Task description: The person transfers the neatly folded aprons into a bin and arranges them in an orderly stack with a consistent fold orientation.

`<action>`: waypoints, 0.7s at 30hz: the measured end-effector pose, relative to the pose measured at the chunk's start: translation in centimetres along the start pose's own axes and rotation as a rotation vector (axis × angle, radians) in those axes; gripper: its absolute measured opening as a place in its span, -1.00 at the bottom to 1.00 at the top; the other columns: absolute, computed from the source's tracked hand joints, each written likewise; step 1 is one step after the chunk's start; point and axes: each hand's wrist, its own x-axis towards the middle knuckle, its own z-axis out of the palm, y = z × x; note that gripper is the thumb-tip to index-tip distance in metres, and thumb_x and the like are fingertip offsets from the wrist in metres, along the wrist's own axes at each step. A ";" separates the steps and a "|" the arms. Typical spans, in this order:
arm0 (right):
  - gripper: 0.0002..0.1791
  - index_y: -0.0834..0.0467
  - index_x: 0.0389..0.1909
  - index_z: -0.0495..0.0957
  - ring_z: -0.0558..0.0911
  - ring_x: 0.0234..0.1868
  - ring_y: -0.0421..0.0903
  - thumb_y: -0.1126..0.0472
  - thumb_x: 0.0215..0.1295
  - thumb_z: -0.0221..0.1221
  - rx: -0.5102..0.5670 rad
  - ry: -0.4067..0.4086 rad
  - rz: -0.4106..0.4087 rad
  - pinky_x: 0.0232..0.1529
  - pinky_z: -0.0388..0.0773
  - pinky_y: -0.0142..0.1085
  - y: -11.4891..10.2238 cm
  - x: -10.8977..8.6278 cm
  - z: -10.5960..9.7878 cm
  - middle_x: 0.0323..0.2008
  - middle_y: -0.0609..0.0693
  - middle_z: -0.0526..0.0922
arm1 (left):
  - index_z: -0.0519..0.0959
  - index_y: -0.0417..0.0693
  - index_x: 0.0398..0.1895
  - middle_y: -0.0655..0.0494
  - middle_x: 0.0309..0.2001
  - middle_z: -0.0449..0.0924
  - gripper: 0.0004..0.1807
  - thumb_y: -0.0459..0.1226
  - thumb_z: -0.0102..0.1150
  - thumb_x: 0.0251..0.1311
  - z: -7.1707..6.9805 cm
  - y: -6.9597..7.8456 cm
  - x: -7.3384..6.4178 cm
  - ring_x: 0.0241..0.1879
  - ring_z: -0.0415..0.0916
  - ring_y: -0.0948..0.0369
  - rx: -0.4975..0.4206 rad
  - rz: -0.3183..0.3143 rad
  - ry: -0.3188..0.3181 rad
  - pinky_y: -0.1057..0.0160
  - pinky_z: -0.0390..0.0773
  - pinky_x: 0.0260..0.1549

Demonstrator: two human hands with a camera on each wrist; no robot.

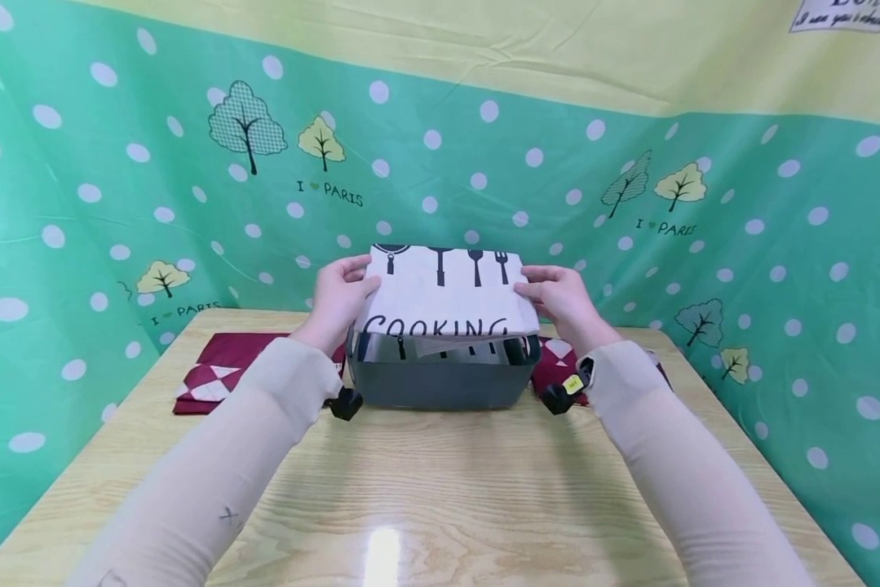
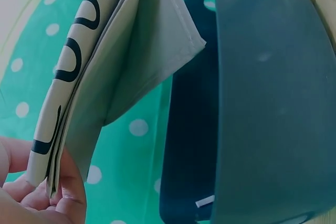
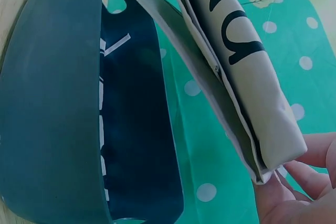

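Observation:
A folded white cloth (image 1: 447,293), printed with black kitchen utensils and the word COOKING, is held up by its two sides. My left hand (image 1: 340,297) pinches its left edge, thumb in front and fingers behind. On the opposite edge my right hand (image 1: 560,302) has the same kind of grip. Below the cloth stands a dark grey bin (image 1: 440,385) with handle openings at its ends. A loose corner of the cloth hangs down toward the bin in the left wrist view. More white printed fabric (image 3: 102,135) shows inside the bin, mostly hidden by the near wall.
Folded maroon cloth with white diamond shapes (image 1: 223,371) lies left of the bin on the wooden table (image 1: 440,481). Another maroon patterned cloth (image 1: 553,363) is at the right, partly behind my right wrist. A green dotted curtain (image 1: 440,163) hangs behind and along both sides.

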 end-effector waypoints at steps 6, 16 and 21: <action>-0.48 0.11 0.39 0.39 0.54 0.19 0.03 0.25 0.43 0.14 0.014 0.008 0.012 0.28 0.51 -0.15 0.8 0.5 0.5 0.35 0.10 0.43 | 0.40 -0.01 0.38 -0.07 0.34 0.42 -0.51 -0.28 0.11 0.40 0.2 -0.8 0.6 0.29 0.41 0.02 0.041 0.000 0.010 0.11 0.47 0.28; -0.50 0.08 0.35 0.43 0.59 0.13 0.01 0.24 0.40 0.18 0.021 0.041 0.042 0.20 0.57 -0.18 2.1 1.1 1.1 0.28 0.08 0.51 | 0.41 -0.07 0.38 -0.11 0.31 0.47 -0.52 -0.27 0.09 0.41 0.4 -1.9 0.7 0.29 0.42 0.00 0.130 -0.006 -0.006 0.07 0.45 0.30; -0.49 0.10 0.35 0.44 0.60 0.11 0.01 0.24 0.38 0.20 0.013 0.046 0.044 0.20 0.57 -0.17 2.7 1.5 1.2 0.27 0.10 0.52 | 0.40 -0.08 0.39 -0.11 0.31 0.46 -0.51 -0.26 0.09 0.42 0.3 -2.2 0.7 0.29 0.42 0.01 0.159 -0.006 -0.020 0.07 0.45 0.30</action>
